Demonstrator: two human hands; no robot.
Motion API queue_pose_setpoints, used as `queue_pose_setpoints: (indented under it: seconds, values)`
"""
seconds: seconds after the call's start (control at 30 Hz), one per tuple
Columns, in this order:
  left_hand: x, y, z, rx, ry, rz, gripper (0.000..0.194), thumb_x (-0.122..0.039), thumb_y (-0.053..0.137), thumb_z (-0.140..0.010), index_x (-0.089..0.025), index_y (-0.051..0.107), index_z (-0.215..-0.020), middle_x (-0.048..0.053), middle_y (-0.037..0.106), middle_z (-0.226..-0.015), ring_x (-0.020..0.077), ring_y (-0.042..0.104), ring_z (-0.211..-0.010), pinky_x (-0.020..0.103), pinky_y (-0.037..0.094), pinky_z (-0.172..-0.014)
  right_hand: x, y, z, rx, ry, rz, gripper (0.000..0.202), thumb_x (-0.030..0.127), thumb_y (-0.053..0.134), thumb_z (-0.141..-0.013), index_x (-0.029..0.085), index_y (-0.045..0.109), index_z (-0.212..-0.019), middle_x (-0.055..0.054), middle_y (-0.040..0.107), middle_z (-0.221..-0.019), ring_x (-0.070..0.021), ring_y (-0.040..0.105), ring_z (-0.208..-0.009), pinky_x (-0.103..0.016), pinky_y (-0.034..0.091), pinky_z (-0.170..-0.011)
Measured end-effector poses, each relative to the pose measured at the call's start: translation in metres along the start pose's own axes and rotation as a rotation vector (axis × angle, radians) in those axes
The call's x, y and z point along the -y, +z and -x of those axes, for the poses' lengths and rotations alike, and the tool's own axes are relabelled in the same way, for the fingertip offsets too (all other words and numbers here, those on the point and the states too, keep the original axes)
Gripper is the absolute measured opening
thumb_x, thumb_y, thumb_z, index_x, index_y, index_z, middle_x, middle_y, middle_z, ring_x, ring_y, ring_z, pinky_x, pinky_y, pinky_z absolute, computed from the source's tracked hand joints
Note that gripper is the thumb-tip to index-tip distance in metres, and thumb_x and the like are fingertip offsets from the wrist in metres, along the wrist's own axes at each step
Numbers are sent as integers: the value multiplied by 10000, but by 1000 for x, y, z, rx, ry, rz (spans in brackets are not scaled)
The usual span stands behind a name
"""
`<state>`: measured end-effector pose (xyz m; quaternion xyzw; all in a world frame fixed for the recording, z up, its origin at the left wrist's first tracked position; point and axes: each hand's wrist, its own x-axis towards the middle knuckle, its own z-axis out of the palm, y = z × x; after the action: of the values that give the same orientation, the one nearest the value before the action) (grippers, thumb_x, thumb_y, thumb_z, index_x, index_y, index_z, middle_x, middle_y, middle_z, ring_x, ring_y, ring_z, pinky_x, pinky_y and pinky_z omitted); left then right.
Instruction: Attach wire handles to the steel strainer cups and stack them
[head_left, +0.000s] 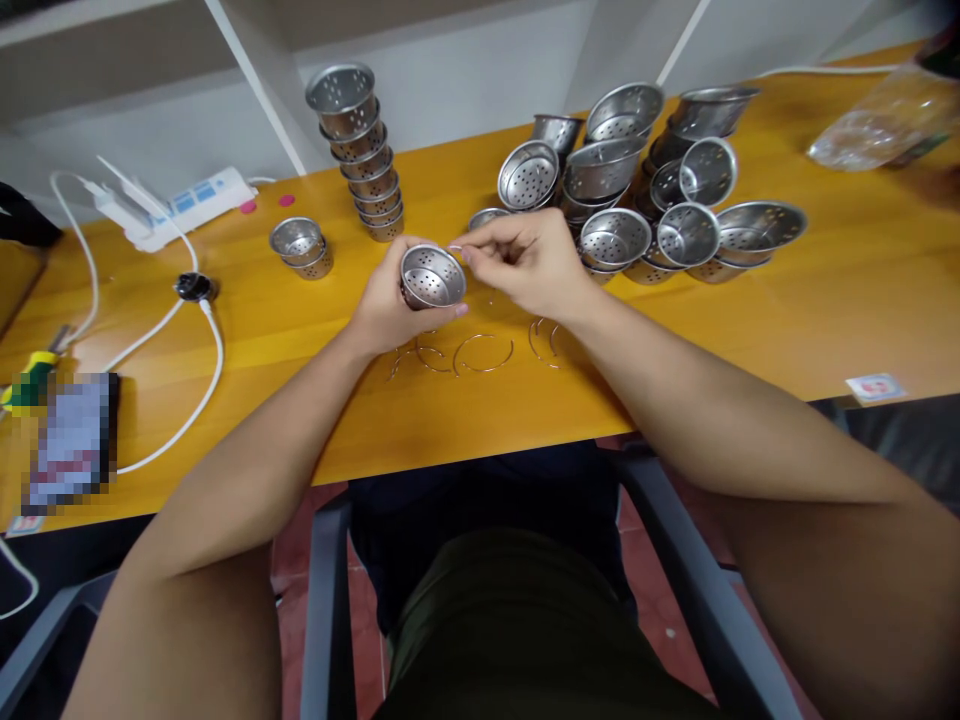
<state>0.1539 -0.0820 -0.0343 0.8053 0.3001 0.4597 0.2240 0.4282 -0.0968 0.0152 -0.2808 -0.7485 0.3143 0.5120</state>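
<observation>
My left hand [390, 305] is wrapped round a perforated metal cup [433, 278], its open top tilted toward me. At the cup's right rim, my right hand [521, 258] pinches something thin that I cannot make out clearly. Several thin copper-coloured wire rings [484, 354] lie on the wooden table [442, 425] just below the hands. To the left of the held cup stands a short pair of nested cups [301, 248]. Behind them rises a tall stack of nested cups [367, 150].
Many perforated cups [615, 240] crowd the table behind and right of my right hand. At the left are a power strip [195, 208], white cables, a phone [71, 440] and a yellow-green tool [31, 382]. A clear plastic bag [877, 120] lies at the far right.
</observation>
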Motion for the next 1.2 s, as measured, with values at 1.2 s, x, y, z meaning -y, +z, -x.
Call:
queue_pose_setpoints:
  seconds: [1.2]
  values:
    - [-14,-1,1,-10,-64,60,953,-970,1062,-892,-329,696,-1495,50,787,-1247,314,868,-1172,538,782,-1032,16,17,-1,80,50,-81,332,574,905,-1133,262,792,-1120,6,632,-845,-183,568,-754,-338,577,-704]
